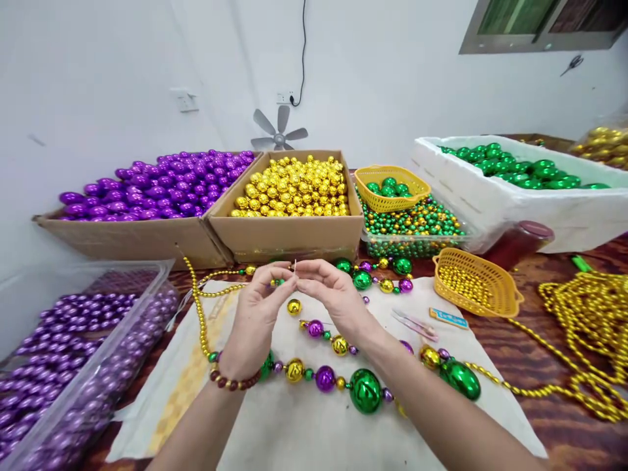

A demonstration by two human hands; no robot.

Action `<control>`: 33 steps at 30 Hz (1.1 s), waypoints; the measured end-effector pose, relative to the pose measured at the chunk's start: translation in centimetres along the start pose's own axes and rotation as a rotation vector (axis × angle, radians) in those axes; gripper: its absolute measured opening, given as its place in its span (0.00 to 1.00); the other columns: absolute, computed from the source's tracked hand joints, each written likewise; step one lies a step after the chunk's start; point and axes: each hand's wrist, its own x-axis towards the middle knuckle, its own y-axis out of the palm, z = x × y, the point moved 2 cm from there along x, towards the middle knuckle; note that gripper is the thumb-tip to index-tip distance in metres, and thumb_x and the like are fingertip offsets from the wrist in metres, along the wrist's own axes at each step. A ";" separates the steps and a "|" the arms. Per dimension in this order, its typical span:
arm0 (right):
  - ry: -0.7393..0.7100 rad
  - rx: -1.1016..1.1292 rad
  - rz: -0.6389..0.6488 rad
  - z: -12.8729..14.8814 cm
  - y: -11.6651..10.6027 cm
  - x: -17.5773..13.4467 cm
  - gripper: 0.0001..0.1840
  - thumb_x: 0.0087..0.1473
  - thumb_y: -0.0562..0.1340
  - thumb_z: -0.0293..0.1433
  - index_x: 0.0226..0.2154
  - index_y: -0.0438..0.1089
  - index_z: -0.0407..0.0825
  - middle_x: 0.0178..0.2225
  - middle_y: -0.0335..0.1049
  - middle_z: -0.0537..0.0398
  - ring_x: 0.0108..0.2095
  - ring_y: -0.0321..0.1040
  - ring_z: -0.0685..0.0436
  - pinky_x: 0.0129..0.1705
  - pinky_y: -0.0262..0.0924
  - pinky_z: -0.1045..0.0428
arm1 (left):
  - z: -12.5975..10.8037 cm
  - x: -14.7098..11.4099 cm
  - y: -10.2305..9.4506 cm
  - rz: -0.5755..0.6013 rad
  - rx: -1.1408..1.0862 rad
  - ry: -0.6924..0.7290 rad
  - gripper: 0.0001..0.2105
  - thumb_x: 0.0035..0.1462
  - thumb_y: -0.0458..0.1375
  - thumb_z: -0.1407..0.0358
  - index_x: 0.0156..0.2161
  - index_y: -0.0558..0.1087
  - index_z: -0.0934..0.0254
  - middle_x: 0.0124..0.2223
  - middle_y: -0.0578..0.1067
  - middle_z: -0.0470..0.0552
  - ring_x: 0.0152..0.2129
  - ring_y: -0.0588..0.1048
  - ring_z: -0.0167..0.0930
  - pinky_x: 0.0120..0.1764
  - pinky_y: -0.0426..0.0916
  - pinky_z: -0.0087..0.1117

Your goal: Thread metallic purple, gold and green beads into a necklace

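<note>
Above a white cloth [304, 425], my left hand [258, 317] and my right hand [336, 297] meet, thumbs and fingertips pinched together. A thin pale strand [295, 265] sticks up between the fingertips; whether it is thread or a needle I cannot tell. Just below them lies a loose gold ball [294, 307]. On the cloth a bead garland with a purple ball [324, 378] and a large green ball [366, 390] runs behind my left wrist and my right forearm. A shorter beaded strand with a gold ball [339, 345] lies between my hands.
Boxes of purple beads [161, 186] and gold balls [299, 186] stand behind. A foam box [495, 203] is at back right. A yellow basket [507, 301], tweezers [417, 326], a blue-labelled strip [448, 318] and piled gold chains [589, 320] lie right; a clear bin [147, 307] stands left.
</note>
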 end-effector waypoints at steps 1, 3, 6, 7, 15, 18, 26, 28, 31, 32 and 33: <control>-0.008 -0.015 -0.052 -0.5 -0.2 0.0 0.09 0.50 0.68 0.31 0.37 0.76 0.52 0.38 0.76 0.58 0.40 0.70 0.49 0.45 0.63 0.53 | 0.6 -0.1 0.0 -0.008 -0.004 -0.025 0.05 0.55 0.62 0.63 0.32 0.74 0.61 0.50 0.72 0.50 0.51 0.68 0.37 0.51 0.61 0.36; -0.015 -0.042 -0.125 -1.2 -0.6 -0.2 0.06 0.49 0.68 0.30 0.34 0.77 0.51 0.35 0.76 0.58 0.37 0.69 0.50 0.43 0.62 0.54 | 1.5 -0.5 0.0 -0.017 0.012 -0.047 0.05 0.54 0.62 0.62 0.31 0.75 0.62 0.51 0.71 0.51 0.53 0.66 0.38 0.51 0.61 0.36; 0.005 -0.049 -0.162 -1.9 -1.0 -0.5 0.03 0.49 0.68 0.29 0.30 0.79 0.50 0.31 0.76 0.59 0.33 0.68 0.51 0.40 0.61 0.55 | 2.2 -1.0 0.1 -0.012 0.056 -0.040 0.07 0.54 0.62 0.61 0.31 0.76 0.62 0.51 0.71 0.52 0.52 0.67 0.39 0.50 0.62 0.37; 0.012 -0.046 -0.175 -2.1 -1.1 -0.6 0.02 0.48 0.69 0.29 0.30 0.79 0.50 0.30 0.76 0.59 0.32 0.67 0.51 0.40 0.61 0.55 | 2.4 -1.1 0.1 -0.012 0.082 -0.030 0.07 0.54 0.62 0.60 0.31 0.76 0.62 0.51 0.71 0.53 0.52 0.67 0.39 0.50 0.62 0.38; -0.020 -0.001 -0.300 -3.9 -1.4 -1.1 0.02 0.49 0.68 0.27 0.27 0.77 0.49 0.27 0.73 0.62 0.31 0.65 0.52 0.37 0.59 0.56 | 3.0 -1.3 1.2 -0.062 0.396 0.078 0.05 0.55 0.62 0.61 0.31 0.77 0.59 0.46 0.72 0.52 0.50 0.67 0.39 0.53 0.58 0.44; -0.038 0.018 -0.309 -3.4 -2.0 -1.3 0.03 0.53 0.66 0.29 0.28 0.75 0.50 0.29 0.74 0.60 0.33 0.67 0.51 0.41 0.60 0.54 | 3.1 -1.1 1.4 0.024 0.420 0.119 0.05 0.56 0.61 0.61 0.32 0.77 0.59 0.46 0.73 0.51 0.49 0.68 0.38 0.52 0.59 0.42; 0.038 -0.073 -0.216 0.0 -5.4 -5.5 0.05 0.59 0.62 0.31 0.31 0.70 0.49 0.24 0.72 0.60 0.29 0.70 0.49 0.41 0.62 0.50 | 7.4 0.5 3.0 0.503 0.755 0.129 0.11 0.65 0.46 0.67 0.41 0.71 0.65 0.39 0.76 0.52 0.35 0.73 0.31 0.38 0.67 0.31; 0.075 -0.110 -0.215 0.0 -6.2 -6.8 0.04 0.59 0.62 0.31 0.32 0.71 0.49 0.25 0.73 0.60 0.29 0.71 0.49 0.40 0.61 0.51 | 8.6 0.7 5.0 0.671 0.816 0.164 0.09 0.61 0.50 0.69 0.36 0.73 0.64 0.35 0.76 0.51 0.34 0.74 0.32 0.37 0.66 0.30; 0.119 -0.122 -0.230 -0.4 -7.1 -8.3 0.04 0.59 0.63 0.31 0.34 0.72 0.49 0.26 0.75 0.58 0.31 0.71 0.48 0.41 0.61 0.52 | 9.9 0.8 8.1 0.850 0.863 0.220 0.06 0.55 0.55 0.70 0.30 0.73 0.63 0.33 0.76 0.51 0.32 0.74 0.34 0.34 0.65 0.31; 0.125 -0.121 -0.243 -0.6 -7.3 -8.6 0.04 0.59 0.63 0.31 0.34 0.72 0.49 0.26 0.75 0.58 0.31 0.71 0.48 0.41 0.61 0.53 | 10.2 0.8 9.0 0.896 0.883 0.238 0.05 0.54 0.55 0.71 0.30 0.73 0.63 0.33 0.76 0.52 0.32 0.74 0.35 0.34 0.65 0.32; 0.128 -0.118 -0.261 -0.7 -7.5 -8.8 0.04 0.58 0.63 0.32 0.33 0.72 0.49 0.26 0.75 0.58 0.31 0.71 0.49 0.41 0.60 0.53 | 10.5 0.8 9.7 0.933 0.901 0.254 0.04 0.52 0.56 0.71 0.30 0.73 0.63 0.34 0.76 0.53 0.33 0.74 0.36 0.34 0.66 0.33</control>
